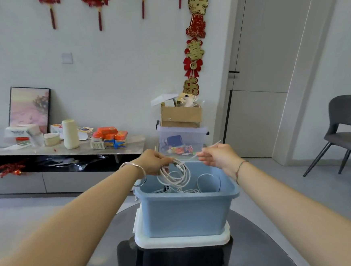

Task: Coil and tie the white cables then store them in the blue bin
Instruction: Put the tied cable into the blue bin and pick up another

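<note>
Left hand [154, 163]: fingers curled round the top of the coiled white cable [177, 175]. The coil hangs below the hand as several loops, roughly upright.

Right hand [215, 158]: pinching a thin white tie [213, 144] between thumb and fingertips. Hands are apart, at about the same height, with a gap between them.

Key relation: the tie lies to the right of the coil, its long axis slanting from the coil side upward and away past my right hand. Its lower end points at the top of the coil, near my left fingers. I cannot tell whether it touches the cable there. The left hand already has the coil, so the right hand is the one to bring the tie across and round the bundle. Judgement: coiling is done for this cable, tying is in hand, not yet closed.

Below the hands is the blue bin [187, 213], open at the top. The coil hangs over its far left part, lowest loops at or just inside the rim.

Contents: more white cables [193, 191] low inside, one showing as a single round loop on the right, plus something dark on the left that I cannot make out.

The bin stands on a white tray [183, 240], and the tray on a dark round surface [263, 241] – nearer to me than both hands.
</note>
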Action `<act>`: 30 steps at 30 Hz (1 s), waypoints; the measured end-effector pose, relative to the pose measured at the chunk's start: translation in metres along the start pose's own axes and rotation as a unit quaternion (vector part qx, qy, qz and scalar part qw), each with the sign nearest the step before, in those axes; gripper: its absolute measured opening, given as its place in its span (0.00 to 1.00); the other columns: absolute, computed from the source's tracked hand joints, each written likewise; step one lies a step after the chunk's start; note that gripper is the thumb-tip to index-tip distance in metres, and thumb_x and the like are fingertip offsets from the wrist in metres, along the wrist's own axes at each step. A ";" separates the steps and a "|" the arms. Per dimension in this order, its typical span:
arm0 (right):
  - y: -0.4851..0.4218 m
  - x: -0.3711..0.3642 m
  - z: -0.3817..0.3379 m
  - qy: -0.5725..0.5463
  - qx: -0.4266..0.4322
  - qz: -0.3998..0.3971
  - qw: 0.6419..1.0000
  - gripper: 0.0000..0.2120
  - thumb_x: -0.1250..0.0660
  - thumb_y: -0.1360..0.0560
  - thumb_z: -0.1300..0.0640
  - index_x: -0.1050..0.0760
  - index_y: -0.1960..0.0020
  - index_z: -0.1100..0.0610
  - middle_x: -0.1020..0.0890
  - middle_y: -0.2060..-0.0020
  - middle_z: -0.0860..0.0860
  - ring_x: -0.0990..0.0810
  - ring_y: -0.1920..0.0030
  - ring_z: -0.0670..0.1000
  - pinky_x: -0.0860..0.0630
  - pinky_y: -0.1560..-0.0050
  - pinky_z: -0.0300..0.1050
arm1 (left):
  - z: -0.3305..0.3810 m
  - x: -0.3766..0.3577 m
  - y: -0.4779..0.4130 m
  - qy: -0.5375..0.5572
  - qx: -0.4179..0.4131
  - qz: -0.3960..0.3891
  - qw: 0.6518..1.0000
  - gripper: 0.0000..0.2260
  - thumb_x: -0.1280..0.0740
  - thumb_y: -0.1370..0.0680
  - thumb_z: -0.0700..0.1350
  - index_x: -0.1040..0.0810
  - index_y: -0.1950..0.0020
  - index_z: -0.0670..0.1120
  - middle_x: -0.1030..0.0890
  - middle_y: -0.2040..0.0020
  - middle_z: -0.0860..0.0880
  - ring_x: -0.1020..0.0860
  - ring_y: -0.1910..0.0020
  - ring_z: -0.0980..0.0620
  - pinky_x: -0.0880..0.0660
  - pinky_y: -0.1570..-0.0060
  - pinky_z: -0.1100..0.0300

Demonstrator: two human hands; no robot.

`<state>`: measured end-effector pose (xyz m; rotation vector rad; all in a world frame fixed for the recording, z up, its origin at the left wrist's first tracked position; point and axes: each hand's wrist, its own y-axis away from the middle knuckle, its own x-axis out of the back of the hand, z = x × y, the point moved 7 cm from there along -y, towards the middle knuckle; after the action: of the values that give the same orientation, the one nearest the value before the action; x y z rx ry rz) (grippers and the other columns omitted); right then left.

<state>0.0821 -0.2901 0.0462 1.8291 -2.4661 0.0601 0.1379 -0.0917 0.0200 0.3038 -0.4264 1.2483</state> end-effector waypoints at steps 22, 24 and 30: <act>-0.040 -0.002 0.047 0.432 0.154 0.006 0.889 0.09 0.37 0.22 0.52 0.20 0.50 0.54 0.18 0.47 0.48 0.23 0.43 0.50 0.29 0.47 0.42 | -0.018 -0.012 -0.024 -0.239 -0.145 0.059 0.958 0.19 0.33 0.24 0.57 0.23 0.39 0.48 0.20 0.40 0.50 0.23 0.40 0.52 0.29 0.37 0.55; -0.036 0.006 0.046 0.432 0.163 0.011 0.887 0.07 0.35 0.24 0.51 0.21 0.50 0.51 0.20 0.43 0.48 0.25 0.39 0.50 0.29 0.41 0.45 | -0.029 -0.005 -0.020 -0.255 -0.123 0.056 0.957 0.28 0.32 0.27 0.60 0.29 0.31 0.49 0.26 0.33 0.50 0.28 0.34 0.50 0.32 0.33 0.52; -0.027 0.047 0.058 0.507 0.082 0.061 0.856 0.32 0.30 0.28 0.46 0.36 0.29 0.51 0.35 0.29 0.52 0.36 0.30 0.55 0.37 0.32 0.49 | -0.061 0.018 -0.001 -0.220 0.007 0.110 0.969 0.43 0.32 0.27 0.60 0.48 0.23 0.41 0.40 0.24 0.43 0.40 0.26 0.44 0.41 0.28 0.51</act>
<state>0.0920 -0.3468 -0.0084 1.1536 -1.7915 0.9840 0.1527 -0.0498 -0.0256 0.5612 -0.8504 1.4017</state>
